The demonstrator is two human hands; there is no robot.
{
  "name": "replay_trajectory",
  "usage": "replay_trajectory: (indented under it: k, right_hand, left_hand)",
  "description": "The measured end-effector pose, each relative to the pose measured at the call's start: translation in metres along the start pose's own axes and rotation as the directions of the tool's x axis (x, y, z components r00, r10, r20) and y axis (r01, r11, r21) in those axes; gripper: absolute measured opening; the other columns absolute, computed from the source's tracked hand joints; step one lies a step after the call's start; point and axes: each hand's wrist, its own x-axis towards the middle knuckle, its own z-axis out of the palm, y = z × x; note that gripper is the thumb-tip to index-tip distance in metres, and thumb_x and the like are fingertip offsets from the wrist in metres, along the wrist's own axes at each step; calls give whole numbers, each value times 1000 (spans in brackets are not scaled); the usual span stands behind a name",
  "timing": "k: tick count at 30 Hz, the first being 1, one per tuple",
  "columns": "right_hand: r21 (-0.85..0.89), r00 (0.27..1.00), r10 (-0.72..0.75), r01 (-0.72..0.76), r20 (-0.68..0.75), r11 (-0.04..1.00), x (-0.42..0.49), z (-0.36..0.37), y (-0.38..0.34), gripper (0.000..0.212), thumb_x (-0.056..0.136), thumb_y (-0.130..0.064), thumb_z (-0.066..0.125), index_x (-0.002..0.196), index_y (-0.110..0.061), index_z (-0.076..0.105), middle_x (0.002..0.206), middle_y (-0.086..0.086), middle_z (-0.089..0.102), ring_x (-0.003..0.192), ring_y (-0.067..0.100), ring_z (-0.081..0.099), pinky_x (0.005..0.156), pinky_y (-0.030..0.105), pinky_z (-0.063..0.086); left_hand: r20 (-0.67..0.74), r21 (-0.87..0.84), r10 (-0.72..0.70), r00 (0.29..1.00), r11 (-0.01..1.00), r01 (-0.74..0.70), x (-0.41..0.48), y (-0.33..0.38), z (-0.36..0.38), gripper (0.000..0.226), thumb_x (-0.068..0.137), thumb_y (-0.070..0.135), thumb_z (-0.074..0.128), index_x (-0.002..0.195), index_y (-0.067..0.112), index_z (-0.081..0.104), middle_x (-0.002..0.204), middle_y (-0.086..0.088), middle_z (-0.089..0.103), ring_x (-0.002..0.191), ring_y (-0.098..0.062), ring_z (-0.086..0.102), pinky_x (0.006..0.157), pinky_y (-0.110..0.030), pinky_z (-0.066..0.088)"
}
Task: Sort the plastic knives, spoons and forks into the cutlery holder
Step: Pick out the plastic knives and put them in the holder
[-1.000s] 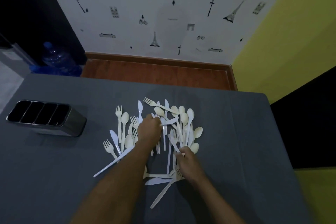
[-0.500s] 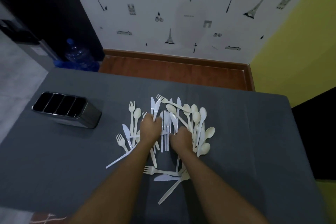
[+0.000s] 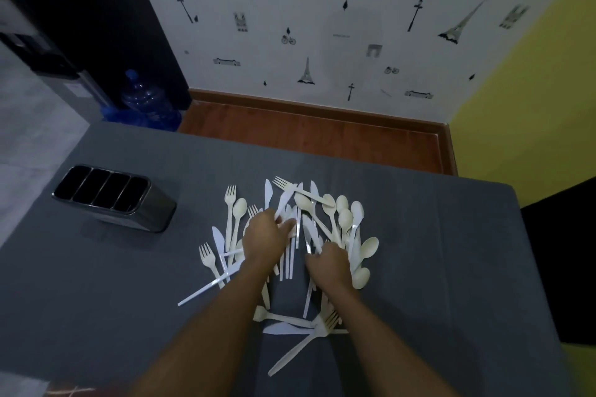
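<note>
A heap of plastic cutlery lies in the middle of the grey table: cream spoons on the right, cream forks on the left, white knives between them. My left hand rests on the heap's centre, fingers curled around the handle of a white knife. Just to its right, my right hand is closed over another white knife. The steel cutlery holder stands to the left, its several compartments dark inside and apart from both hands.
More forks and a knife lie near my forearms, toward the front edge. A blue water bottle stands on the floor beyond the table's far left corner. A patterned wall and wooden skirting lie behind.
My right hand has drawn back toward me and to the right, fingers closing on a knife. The left hand stays on the heap's centre. The view shifted slightly.
</note>
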Motion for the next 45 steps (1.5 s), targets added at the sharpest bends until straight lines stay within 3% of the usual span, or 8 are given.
replay_trajectory:
  k: [6,15,20,26,29,36,40,45]
  right_hand:
    - [52,1000,-1,2,-15,999,0,7,-23,19,81,-12,64,66,-13,53,65,1,57,57,15,54,49,30,42]
    - [-5,999,34,-34,16,999,-1,35,-29,14,83,-12,72,77,-4,62,74,8,66,59,16,61,52,30,52]
    - [49,998,48,-50,42,998,-4,30,-34,29,84,-21,73,67,-12,51,65,3,57,56,16,56,47,23,41]
    - [93,994,62,-70,85,993,-10,17,-23,18,85,-27,58,76,-11,58,76,3,64,68,19,63,64,35,54]
    - [201,995,80,-90,56,975,-14,8,-21,8,91,-17,52,85,-14,48,82,2,55,70,15,51,62,32,40]
    - [383,988,150,-152,35,911,-20,5,-14,25,86,-20,41,94,-4,58,77,12,64,66,26,61,65,42,51]
    - [204,996,90,-91,11,975,-10,15,-25,15,92,-31,58,93,-16,57,87,2,66,80,18,64,74,37,53]
    - [-147,999,31,-34,-22,989,0,36,-34,25,88,-34,73,88,-11,63,83,4,68,72,19,66,60,34,55]
  left_hand:
    - [300,102,109,948,984,-146,-6,-27,-17,12,87,28,80,81,23,72,74,3,68,66,-11,69,68,-35,63]
    - [145,149,124,982,978,-146,-3,-16,-45,36,108,37,46,75,26,48,86,-2,56,68,-11,53,59,-27,37]
    - [50,-86,16,999,996,-12,0,-12,-48,39,110,48,29,80,28,42,81,-4,65,74,-20,64,67,-39,51]
    - [52,-295,-101,993,949,112,-11,-4,-24,33,104,40,56,93,11,66,83,-1,70,76,-14,66,71,-32,54]
    - [151,-178,-176,973,963,202,-11,-4,-12,25,89,33,77,80,11,66,74,-6,70,69,-20,68,74,-41,60]
    - [217,118,-127,968,988,103,-6,-2,-2,18,95,28,71,96,10,70,88,-7,72,79,-22,70,71,-34,59]
    - [242,135,-92,966,989,61,-3,-4,-13,22,102,19,55,82,10,59,76,-3,60,61,-11,54,50,-23,39]
    - [166,-20,-16,986,1000,19,6,-15,-31,21,99,28,46,83,16,52,76,-4,62,64,-18,60,52,-31,41]
